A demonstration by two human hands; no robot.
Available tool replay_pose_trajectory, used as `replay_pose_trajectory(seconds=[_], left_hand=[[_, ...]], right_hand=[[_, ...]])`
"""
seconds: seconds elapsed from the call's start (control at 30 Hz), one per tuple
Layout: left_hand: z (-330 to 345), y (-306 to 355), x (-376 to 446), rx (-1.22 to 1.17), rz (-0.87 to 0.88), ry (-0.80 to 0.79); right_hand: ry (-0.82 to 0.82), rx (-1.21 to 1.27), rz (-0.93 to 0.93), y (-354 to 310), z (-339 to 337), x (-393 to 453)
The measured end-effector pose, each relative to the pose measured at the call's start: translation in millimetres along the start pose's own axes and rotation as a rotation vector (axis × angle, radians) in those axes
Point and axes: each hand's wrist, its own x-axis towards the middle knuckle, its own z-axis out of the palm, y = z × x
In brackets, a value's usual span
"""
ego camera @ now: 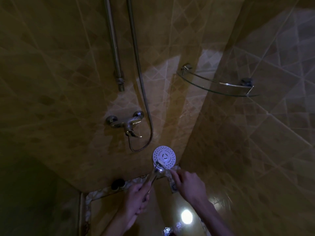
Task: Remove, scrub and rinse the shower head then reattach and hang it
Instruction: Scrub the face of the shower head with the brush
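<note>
The round white shower head (164, 156) faces up at me, its spray face full of small holes, low in the middle of the head view. My left hand (138, 196) grips its chrome handle. My right hand (188, 183) holds a small brush (161, 165) whose white head lies against the lower edge of the spray face. The metal hose (143, 92) hangs down the wall in a loop and ends at the mixer tap (126, 124), apart from the shower head.
A vertical riser pipe (115, 53) runs down the tiled wall. A glass corner shelf (214, 86) juts out at right. A floor drain (173, 186) and a dark round object (117, 183) sit by the wall base. The room is dim.
</note>
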Motion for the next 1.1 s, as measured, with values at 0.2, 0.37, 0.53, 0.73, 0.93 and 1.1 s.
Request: replay_pose_trajectory(seconds=[0.2, 0.37, 0.53, 0.73, 0.93, 1.1], left_hand=[[4, 2, -3, 0.025, 0.031, -0.050], [5, 4, -4, 0.054, 0.047, -0.029], [-1, 3, -4, 0.056, 0.062, -0.023], [-3, 2, -4, 0.086, 0.117, 0.002], [-12, 1, -3, 0.128, 0.124, 0.064], [-12, 4, 1, 0.099, 0.134, 0.056]], right_hand=[[0.064, 0.038, 0.135, 15, -36, 36], [0.055, -0.105, -0.080, -4, -28, 15], [0.071, -0.188, -0.143, -2, -40, 37], [0.106, -0.228, -0.175, -14, -45, 45], [0.048, -0.328, -0.284, -22, -48, 47], [0.093, -0.207, -0.187, -18, -52, 66]])
